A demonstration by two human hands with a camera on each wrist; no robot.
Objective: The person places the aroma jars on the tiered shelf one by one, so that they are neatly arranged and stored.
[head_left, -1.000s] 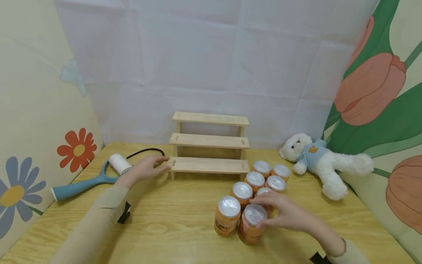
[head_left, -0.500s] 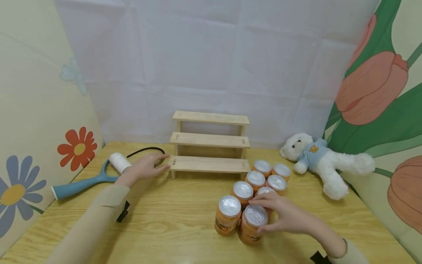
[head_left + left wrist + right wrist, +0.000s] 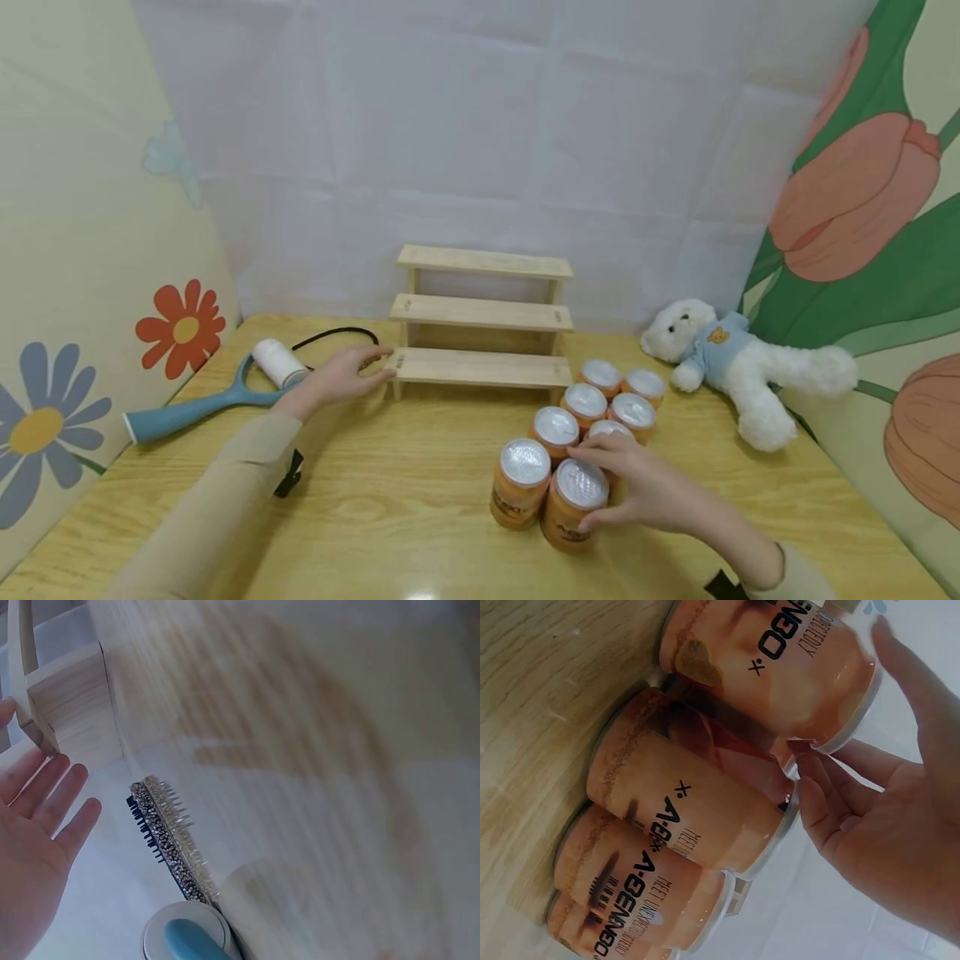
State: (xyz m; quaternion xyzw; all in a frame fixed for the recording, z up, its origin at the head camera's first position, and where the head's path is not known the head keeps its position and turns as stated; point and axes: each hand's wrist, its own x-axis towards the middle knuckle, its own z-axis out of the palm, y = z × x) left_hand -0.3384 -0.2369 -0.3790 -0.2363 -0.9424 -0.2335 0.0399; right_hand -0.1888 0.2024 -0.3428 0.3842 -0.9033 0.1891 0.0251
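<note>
My left hand (image 3: 341, 379) is at the left end of the lowest board of a three-step wooden shelf (image 3: 480, 367), its fingers fairly straight. In the left wrist view, fingertips meet the board's end. My right hand (image 3: 645, 479) grips the front right orange can (image 3: 566, 521) near its silver lid, thumb on the near side and fingers behind. That can stands upright on the table, beside another orange can (image 3: 513, 500). Several matching cans (image 3: 667, 795) stand in two rows behind these; one is partly hidden by my right fingers.
A lint roller (image 3: 180, 417) with a blue handle and white roll lies at the left. Near my left hand is a hairbrush (image 3: 169, 844) with a glittery back. A white teddy bear (image 3: 720, 358) in a blue shirt lies at the right. A white cloth (image 3: 450, 125) hangs behind.
The head view has shifted slightly. Both hands keep nearly the same places, at the shelf's end and the front right can, and the cans stand as before.
</note>
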